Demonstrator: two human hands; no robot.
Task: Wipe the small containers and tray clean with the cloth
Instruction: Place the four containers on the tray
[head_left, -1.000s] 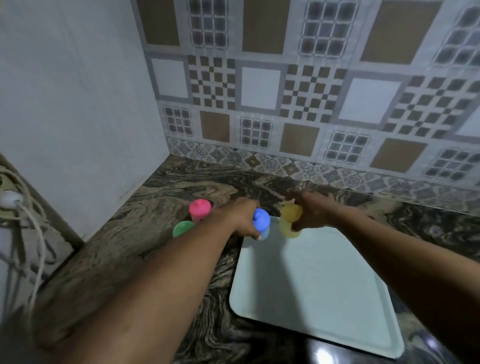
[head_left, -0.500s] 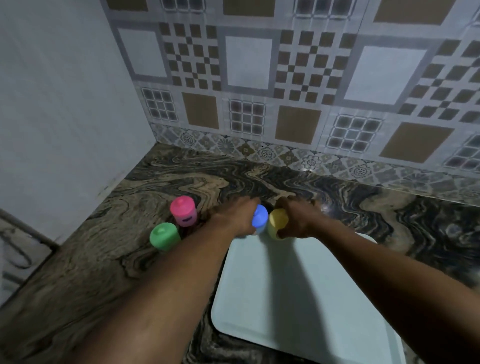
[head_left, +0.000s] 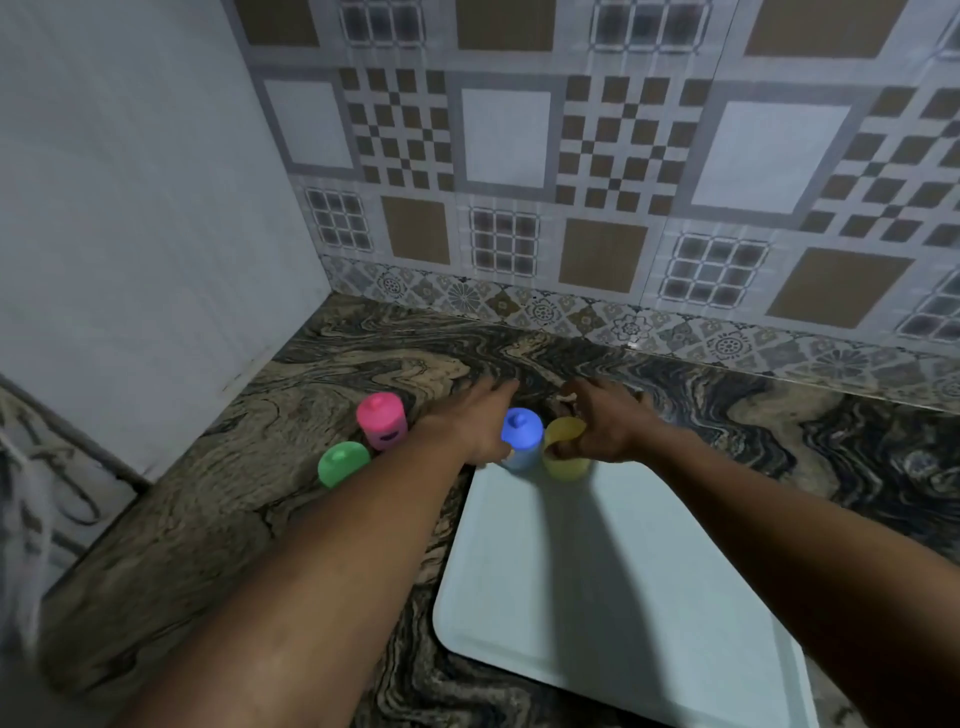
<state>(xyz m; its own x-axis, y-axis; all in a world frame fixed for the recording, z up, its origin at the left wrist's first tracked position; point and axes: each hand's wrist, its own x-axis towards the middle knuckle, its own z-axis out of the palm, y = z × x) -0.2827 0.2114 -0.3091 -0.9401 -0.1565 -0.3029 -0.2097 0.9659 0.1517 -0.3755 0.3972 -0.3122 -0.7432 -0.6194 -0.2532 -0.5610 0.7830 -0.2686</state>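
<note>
A pale rectangular plastic tray with rounded corners (head_left: 623, 597) is lying flat on the swirled brown-and-black stone counter (head_left: 234, 519), its far edge pointing toward the patterned tile wall (head_left: 506, 135). At the tray's far left corner a small plastic container with a blue lid (head_left: 521, 434) is standing upright. A small yellow plastic container (head_left: 563, 460) is standing just beside it on its right. Their bases are sitting right at the rim, and it is hard to say whether they are on the tray or just beyond it. The left hand (head_left: 475, 421) is reaching in over the counter, released, with its fingers stretching straight past the blue-lidded container and its inner side lying against it. The right hand (head_left: 605, 426) is curling round the upper part of the yellow container, grasping it from the right. Off the tray, toward the counter's far left corner, a small pink plastic container (head_left: 382, 426) is standing upright. A small green plastic container (head_left: 343, 462) is sitting just in front of it, next to the left forearm.
</note>
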